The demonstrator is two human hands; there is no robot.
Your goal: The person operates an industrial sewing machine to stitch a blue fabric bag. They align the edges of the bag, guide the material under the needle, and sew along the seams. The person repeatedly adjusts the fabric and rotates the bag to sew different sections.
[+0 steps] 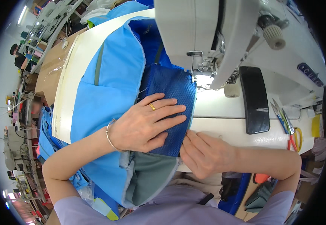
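Note:
A large light-blue fabric piece (95, 99) with a dark-blue mesh panel (170, 80) and a grey-green panel (148, 174) lies across the sewing table. My left hand (146, 122), with a ring and a bangle, rests flat on the mesh, fingers stretched toward its right edge. At that edge my right hand (204, 152) pinches the mesh panel between thumb and fingers. Just beyond them, the mesh's far right corner sits at the presser foot (198, 77) of the white sewing machine (189, 26). The needle itself is too small to make out.
Right of the machine's needle area lies a black phone (254, 100). Scissors (283, 116) and a red-handled tool (292, 142) are farther right. A cardboard sheet (52, 69) borders the table on the left. Another person (20, 60) is far back at the left, among shelves and machines.

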